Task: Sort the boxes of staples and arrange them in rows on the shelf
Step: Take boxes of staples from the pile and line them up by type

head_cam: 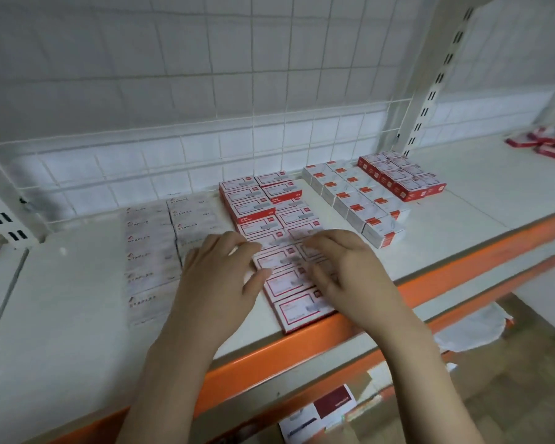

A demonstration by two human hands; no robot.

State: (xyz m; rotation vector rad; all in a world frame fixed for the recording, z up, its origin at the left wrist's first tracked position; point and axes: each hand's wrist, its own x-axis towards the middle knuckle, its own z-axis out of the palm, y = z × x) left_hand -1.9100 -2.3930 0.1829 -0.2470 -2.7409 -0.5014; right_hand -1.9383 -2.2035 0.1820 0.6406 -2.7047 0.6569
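I see the white shelf (77, 299) with its orange front edge filling most of the view, a wire grid panel (205, 91) behind it. Four blocks of staple boxes sit in rows on it: pale boxes printed STAPLES (148, 251) at the left, red-bordered boxes (269, 213) in the middle, white boxes with red tabs (353, 193) to their right, and red-sided boxes (401, 177) farther right. A loose red heap (545, 142) lies far right (too blurred to read). My left hand (218, 277) and right hand (350, 267) rest on the near red-bordered boxes, fingers apart and fairly straight, pressing down rather than gripping.
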